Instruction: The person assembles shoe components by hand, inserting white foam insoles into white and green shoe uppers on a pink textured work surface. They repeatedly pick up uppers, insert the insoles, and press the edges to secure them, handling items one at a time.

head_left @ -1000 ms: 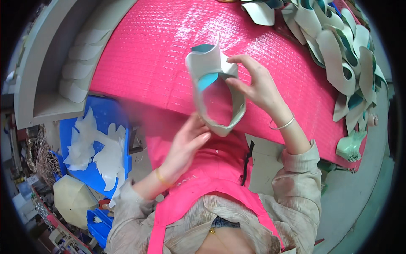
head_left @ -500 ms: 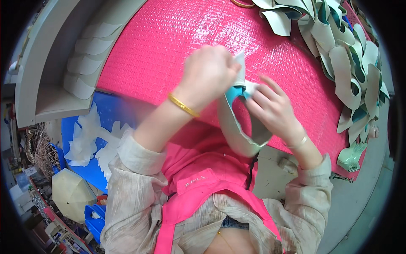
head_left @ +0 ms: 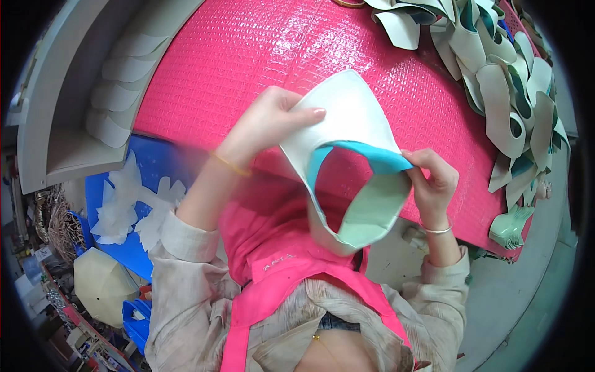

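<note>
I hold a curved shoe upper (head_left: 356, 130), off-white outside with a turquoise and pale-green lining, above the near edge of a pink textured table (head_left: 260, 56). My left hand (head_left: 269, 121) pinches its left side near the wide toe part. My right hand (head_left: 434, 177) grips the turquoise collar edge on the right. The piece loops down toward my pink apron (head_left: 279, 248), its heel end curving under.
A heap of similar white and teal shoe uppers (head_left: 502, 80) lies along the table's right side. Stacked white cut pieces (head_left: 121, 93) sit on a grey shelf at left. Below it, a blue bin (head_left: 133, 204) holds white scraps.
My hands have spread apart, opening the upper into a wide loop; the left hand slid left to the toe part, the right hand moved right along the collar.
</note>
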The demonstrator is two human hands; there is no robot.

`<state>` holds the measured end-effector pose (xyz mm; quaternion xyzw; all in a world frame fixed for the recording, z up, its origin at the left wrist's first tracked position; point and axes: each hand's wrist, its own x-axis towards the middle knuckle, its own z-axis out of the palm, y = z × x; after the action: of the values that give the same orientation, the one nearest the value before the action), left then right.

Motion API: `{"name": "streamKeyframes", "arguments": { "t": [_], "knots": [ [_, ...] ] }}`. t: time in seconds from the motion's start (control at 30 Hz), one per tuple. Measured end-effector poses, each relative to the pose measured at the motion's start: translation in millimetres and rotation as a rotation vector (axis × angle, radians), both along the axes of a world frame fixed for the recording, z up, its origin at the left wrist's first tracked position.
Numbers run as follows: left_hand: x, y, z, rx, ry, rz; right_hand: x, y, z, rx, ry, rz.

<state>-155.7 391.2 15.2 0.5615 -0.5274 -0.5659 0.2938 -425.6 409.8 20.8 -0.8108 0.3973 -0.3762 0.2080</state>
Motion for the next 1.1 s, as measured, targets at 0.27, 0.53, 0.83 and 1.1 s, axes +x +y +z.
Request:
{"name": "streamKeyframes", "arguments": {
  "t": [0.27, 0.53, 0.83, 1.1],
  "knots": [
    [-45.7, 3.2, -22.1, -0.558, -0.693, -0.039, 6.4, -1.5, -6.0, 0.036, 0.382, 0.003],
    [-54.9, 69.7, -1.6, -0.619, -1.14, -0.101, 21.1, -27.5, 4.4, 0.363, 0.24, 0.067],
    [-7.1, 100.3, -35.5, -0.66, -0.574, -0.066, -16.1, 13.3, -13.2, 0.593, 0.273, 0.097],
    [-28.7, 46.8, -36.6, -0.613, -0.192, 0.171, 15.4, -19.1, -16.7, 0.847, -0.244, -0.06]
  ]
}}
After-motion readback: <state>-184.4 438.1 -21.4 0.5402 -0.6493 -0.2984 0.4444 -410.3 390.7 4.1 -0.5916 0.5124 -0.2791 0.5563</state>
